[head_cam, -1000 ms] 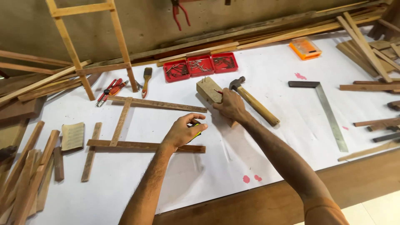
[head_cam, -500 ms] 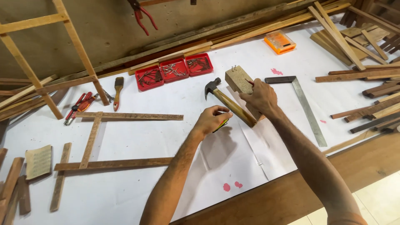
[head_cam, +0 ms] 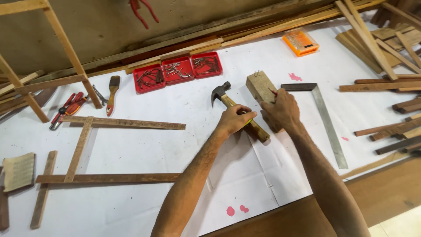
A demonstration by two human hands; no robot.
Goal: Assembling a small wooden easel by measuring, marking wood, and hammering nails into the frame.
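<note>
Two hands work mid-table (head_cam: 131, 149): left hand (head_cam: 234, 119) fingers clamped on hammer (head_cam: 228, 103) handle, right hand (head_cam: 280, 109) fingers clamped on block (head_cam: 259, 86).

hammer (head_cam: 237, 112) left of block (head_cam: 262, 90), trays (head_cam: 177, 70) behind

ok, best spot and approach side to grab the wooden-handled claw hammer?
Probably the free end of the wooden-handled claw hammer, coming from above on the near side. It lies flat on the white table, steel head pointing away; the left hand already covers mid-handle, and the right hand with the wooden block crowds the right side.
</note>
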